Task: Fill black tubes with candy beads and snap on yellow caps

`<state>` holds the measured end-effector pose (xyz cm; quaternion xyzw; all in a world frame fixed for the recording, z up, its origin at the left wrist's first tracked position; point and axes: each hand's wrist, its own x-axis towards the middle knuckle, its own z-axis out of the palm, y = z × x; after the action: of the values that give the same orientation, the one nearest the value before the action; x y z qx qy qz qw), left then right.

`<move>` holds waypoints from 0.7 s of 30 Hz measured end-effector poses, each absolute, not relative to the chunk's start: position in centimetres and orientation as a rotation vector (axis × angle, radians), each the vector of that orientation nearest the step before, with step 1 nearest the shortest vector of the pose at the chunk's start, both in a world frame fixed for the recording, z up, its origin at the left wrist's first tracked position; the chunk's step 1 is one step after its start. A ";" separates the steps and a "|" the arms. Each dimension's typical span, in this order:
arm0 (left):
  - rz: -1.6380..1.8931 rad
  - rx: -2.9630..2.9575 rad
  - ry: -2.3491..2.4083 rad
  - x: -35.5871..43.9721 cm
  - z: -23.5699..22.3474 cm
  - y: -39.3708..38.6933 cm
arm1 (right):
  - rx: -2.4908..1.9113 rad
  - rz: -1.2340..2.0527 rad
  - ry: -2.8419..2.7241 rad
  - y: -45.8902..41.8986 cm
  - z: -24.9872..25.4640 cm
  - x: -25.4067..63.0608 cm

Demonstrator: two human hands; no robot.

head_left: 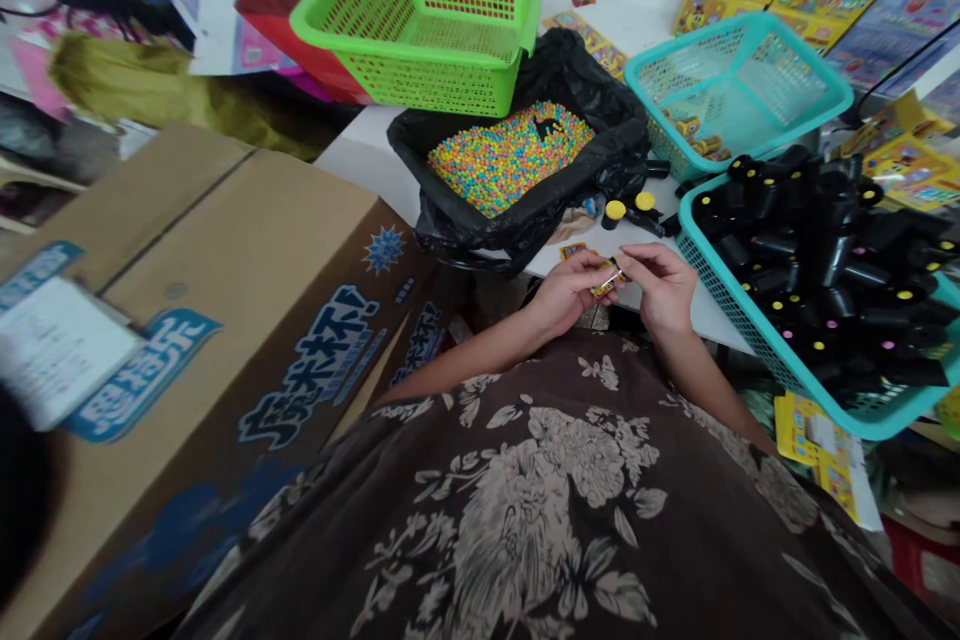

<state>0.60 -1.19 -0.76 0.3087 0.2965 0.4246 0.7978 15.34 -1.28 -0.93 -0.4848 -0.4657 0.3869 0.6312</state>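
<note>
In front of my lap, both hands are closed on one small tube (pixel 606 282) with a yellow printed label and a dark end. My left hand (pixel 564 294) grips its body from the left, thumb on top. My right hand (pixel 666 288) pinches at its upper right end; whether those fingertips hold the label or the tube itself is hard to see. Just behind my left hand, a small yellow printed label (pixel 574 250) lies at the table edge. Beyond my hands, a black tube with a yellow cap (pixel 613 213) and another yellow cap (pixel 643 202) are on the table.
A black-lined tub (pixel 409 145) holds colourful little balls, with a green basket (pixel 420 70) above it. To the right, a teal basket (pixel 757 320) is heaped with black tubes; another teal basket (pixel 817 110) stands behind. A large carton (pixel 225 220) is at my left.
</note>
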 end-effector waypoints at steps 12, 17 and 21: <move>1.048 0.833 0.638 0.5 -1.4 -1.5 | -1.132 0.913 -1.425 -1.1 -0.7 17.3; 1.203 1.118 0.759 0.4 -1.7 -1.4 | -1.177 0.924 -1.475 -1.2 -0.8 17.2; 1.135 1.038 0.717 0.4 -1.8 -1.6 | -1.173 0.923 -1.457 -1.1 -1.3 17.2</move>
<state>0.37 -1.56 -1.82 0.4588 0.3171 0.5018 0.6612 17.23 -1.12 -1.32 -0.4856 -0.6035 0.3824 0.5037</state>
